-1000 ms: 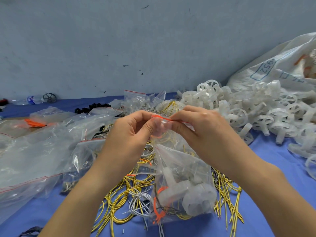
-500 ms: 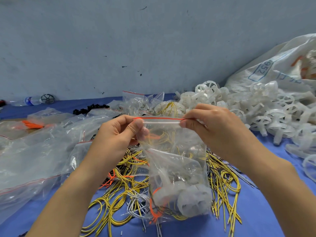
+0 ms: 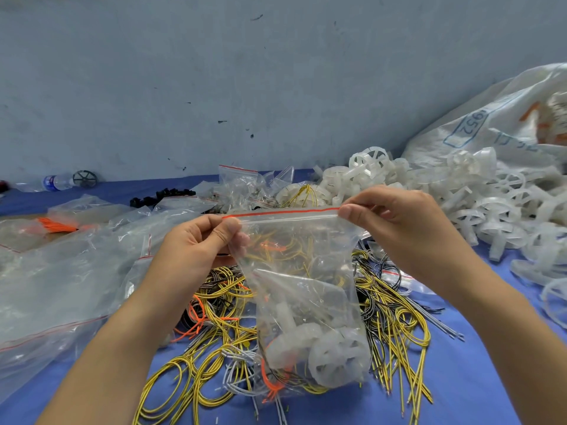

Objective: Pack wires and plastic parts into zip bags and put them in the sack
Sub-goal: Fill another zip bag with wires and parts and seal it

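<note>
Zip bag (image 3: 302,289) stretched between both hands

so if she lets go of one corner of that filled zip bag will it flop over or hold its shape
The zip bag would probably sag: its thin clear film is already creased and only stretched flat along the top strip between the left hand and right hand. It looks bottom-heavy, since the white plastic parts sit low, so it would likely swing down from the held corner.

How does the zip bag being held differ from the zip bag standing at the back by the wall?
The held zip bag hangs from the left hand and right hand; the back zip bag rests on the table. The held one shows white plastic parts and wires; the back one's contents are unclear. Both are clear with a red top stripe.
</note>
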